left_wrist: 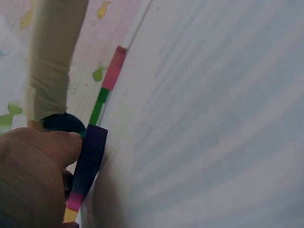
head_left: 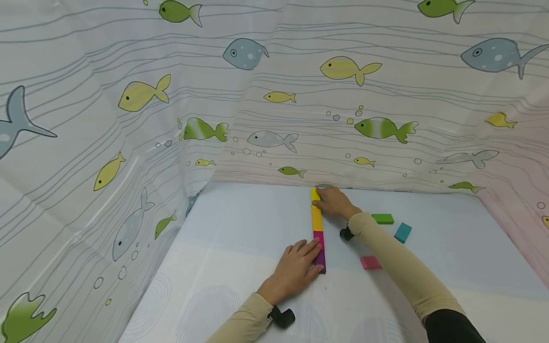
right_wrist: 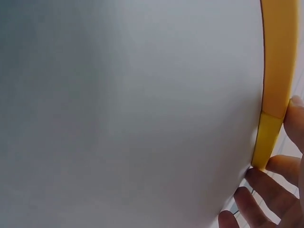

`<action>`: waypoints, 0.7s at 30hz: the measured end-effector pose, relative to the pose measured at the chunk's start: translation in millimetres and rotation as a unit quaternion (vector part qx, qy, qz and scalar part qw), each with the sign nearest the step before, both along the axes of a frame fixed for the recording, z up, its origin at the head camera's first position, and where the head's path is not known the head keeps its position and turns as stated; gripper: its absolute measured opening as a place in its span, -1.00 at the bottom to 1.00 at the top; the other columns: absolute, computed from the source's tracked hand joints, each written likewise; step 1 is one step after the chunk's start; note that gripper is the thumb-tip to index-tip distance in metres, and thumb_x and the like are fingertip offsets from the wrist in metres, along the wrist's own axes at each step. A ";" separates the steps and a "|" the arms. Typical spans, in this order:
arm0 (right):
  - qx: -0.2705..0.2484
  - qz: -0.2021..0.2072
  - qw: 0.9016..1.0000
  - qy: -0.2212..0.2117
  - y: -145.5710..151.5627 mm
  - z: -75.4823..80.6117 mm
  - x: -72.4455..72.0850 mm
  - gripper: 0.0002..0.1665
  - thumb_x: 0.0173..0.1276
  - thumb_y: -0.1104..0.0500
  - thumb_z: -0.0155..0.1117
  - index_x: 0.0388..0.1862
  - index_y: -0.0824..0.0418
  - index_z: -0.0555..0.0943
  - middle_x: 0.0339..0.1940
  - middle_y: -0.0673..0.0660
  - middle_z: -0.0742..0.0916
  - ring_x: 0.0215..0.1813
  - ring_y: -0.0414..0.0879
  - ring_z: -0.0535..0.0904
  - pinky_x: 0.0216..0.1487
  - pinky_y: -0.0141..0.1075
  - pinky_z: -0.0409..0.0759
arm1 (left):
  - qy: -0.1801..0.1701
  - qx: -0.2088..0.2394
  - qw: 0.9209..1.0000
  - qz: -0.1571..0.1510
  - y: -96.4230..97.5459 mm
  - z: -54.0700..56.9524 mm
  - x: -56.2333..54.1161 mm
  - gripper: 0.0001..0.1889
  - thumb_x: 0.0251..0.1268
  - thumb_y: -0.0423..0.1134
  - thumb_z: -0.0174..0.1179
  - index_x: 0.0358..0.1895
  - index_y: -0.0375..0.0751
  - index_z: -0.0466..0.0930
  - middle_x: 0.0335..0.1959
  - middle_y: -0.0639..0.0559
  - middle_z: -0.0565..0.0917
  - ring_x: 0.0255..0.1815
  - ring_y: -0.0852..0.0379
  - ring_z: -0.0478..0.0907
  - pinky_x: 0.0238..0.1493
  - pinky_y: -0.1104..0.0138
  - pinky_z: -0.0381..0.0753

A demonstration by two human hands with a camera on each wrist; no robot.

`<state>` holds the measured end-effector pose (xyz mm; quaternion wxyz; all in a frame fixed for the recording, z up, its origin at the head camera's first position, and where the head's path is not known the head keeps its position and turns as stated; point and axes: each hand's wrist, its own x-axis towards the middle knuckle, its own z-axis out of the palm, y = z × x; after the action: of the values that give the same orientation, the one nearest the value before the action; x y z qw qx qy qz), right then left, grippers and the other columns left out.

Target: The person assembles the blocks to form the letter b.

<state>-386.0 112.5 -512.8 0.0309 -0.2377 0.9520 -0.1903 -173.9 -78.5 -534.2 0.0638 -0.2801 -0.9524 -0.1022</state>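
My left hand [head_left: 293, 269] and right hand [head_left: 336, 202], spread against four lined-up blocks [head_left: 317, 218], three loose blocks [head_left: 382, 219], white table [head_left: 244, 214], fish-print sheeting [head_left: 274, 114].

A fish-printed white sheet [head_left: 300, 112] hangs behind and beside the pale table [head_left: 244, 219]

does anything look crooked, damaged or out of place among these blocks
Nothing stands out: the block row runs nearly straight with no visible damage, and the loose green block, teal block and pink block lie apart from it.
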 end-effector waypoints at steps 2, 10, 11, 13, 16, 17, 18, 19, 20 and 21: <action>0.000 0.003 1.000 0.003 0.1 0.7 0.5 -0.22 0.61 -0.13 0.24 0.58 0.34 0.42 0.52 0.34 0.58 0.55 0.36 0.43 0.59 0.23 0.32 | -0.001 0.001 1.000 0.000 0.2 -0.2 0.0 -0.42 0.67 0.14 0.05 0.56 -0.03 0.47 0.59 0.08 0.46 0.54 -0.08 0.45 0.44 0.01 0.50; 0.001 0.000 1.000 0.007 0.9 0.9 1.6 -0.22 0.64 -0.13 0.18 0.59 0.34 0.40 0.54 0.34 0.55 0.56 0.39 0.40 0.57 0.27 0.32 | -0.001 -0.002 1.000 0.001 0.8 3.6 -0.1 -0.42 0.66 0.14 0.06 0.56 -0.03 0.47 0.59 0.08 0.47 0.54 -0.08 0.45 0.44 0.01 0.50; 0.001 0.000 1.000 0.008 0.5 1.2 2.1 -0.22 0.64 -0.13 0.18 0.59 0.34 0.40 0.54 0.34 0.55 0.56 0.39 0.40 0.57 0.28 0.32 | -0.001 -0.002 1.000 0.002 0.8 4.0 -0.1 -0.42 0.66 0.14 0.06 0.56 -0.02 0.47 0.59 0.08 0.46 0.54 -0.08 0.45 0.44 0.01 0.50; 0.001 -0.001 1.000 0.007 -0.2 2.2 3.1 -0.22 0.64 -0.13 0.18 0.59 0.35 0.39 0.54 0.35 0.55 0.56 0.40 0.39 0.57 0.28 0.31 | -0.004 -0.002 1.000 0.002 0.7 4.1 -0.2 -0.42 0.66 0.14 0.06 0.57 -0.03 0.46 0.60 0.08 0.46 0.54 -0.08 0.45 0.44 0.01 0.50; 0.005 -0.003 1.000 0.003 -0.9 2.4 5.0 -0.22 0.64 -0.12 0.17 0.60 0.34 0.39 0.54 0.36 0.54 0.55 0.41 0.39 0.56 0.32 0.31 | -0.005 -0.002 1.000 0.001 0.3 3.0 0.1 -0.42 0.67 0.14 0.05 0.57 -0.02 0.45 0.60 0.08 0.45 0.54 -0.08 0.44 0.44 0.02 0.49; 0.005 -0.003 1.000 0.003 -0.9 1.7 5.3 -0.22 0.64 -0.12 0.17 0.60 0.34 0.38 0.54 0.37 0.54 0.55 0.42 0.39 0.56 0.33 0.30 | -0.005 -0.002 1.000 0.001 0.2 2.5 0.1 -0.42 0.67 0.14 0.05 0.57 -0.02 0.46 0.60 0.08 0.45 0.54 -0.08 0.44 0.44 0.02 0.49; 0.008 -0.003 1.000 0.002 -0.8 0.7 5.5 -0.22 0.65 -0.13 0.16 0.61 0.34 0.38 0.55 0.37 0.53 0.55 0.43 0.38 0.55 0.35 0.30 | -0.005 -0.001 1.000 0.000 -0.1 1.7 0.1 -0.42 0.67 0.14 0.05 0.57 -0.02 0.46 0.60 0.08 0.45 0.54 -0.08 0.45 0.44 0.02 0.50; 0.012 -0.003 1.000 0.001 -0.7 -0.3 5.6 -0.21 0.65 -0.14 0.14 0.62 0.33 0.36 0.55 0.37 0.53 0.56 0.43 0.37 0.55 0.36 0.30 | -0.005 -0.001 1.000 0.000 0.0 1.5 0.2 -0.42 0.67 0.14 0.05 0.57 -0.03 0.46 0.60 0.08 0.45 0.54 -0.08 0.45 0.44 0.01 0.50; 0.016 -0.002 1.000 0.001 -0.7 -1.5 5.6 -0.20 0.65 -0.16 0.13 0.63 0.33 0.35 0.56 0.37 0.52 0.56 0.43 0.37 0.55 0.36 0.29 | -0.005 -0.001 1.000 0.000 -0.1 1.1 0.3 -0.42 0.67 0.14 0.05 0.57 -0.02 0.46 0.60 0.08 0.45 0.54 -0.08 0.45 0.44 0.01 0.50; 0.020 -0.002 1.000 -0.001 -0.6 -2.4 5.7 -0.18 0.65 -0.17 0.12 0.64 0.32 0.33 0.57 0.37 0.50 0.57 0.43 0.35 0.55 0.37 0.28 | -0.005 -0.001 1.000 0.001 -0.2 0.9 0.5 -0.42 0.67 0.14 0.05 0.57 -0.02 0.46 0.60 0.08 0.45 0.54 -0.08 0.45 0.44 0.01 0.50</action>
<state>-380.3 111.8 -515.3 0.0360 -0.2353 0.9560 -0.1715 -173.4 -78.7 -533.3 0.0584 -0.2790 -0.9530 -0.1026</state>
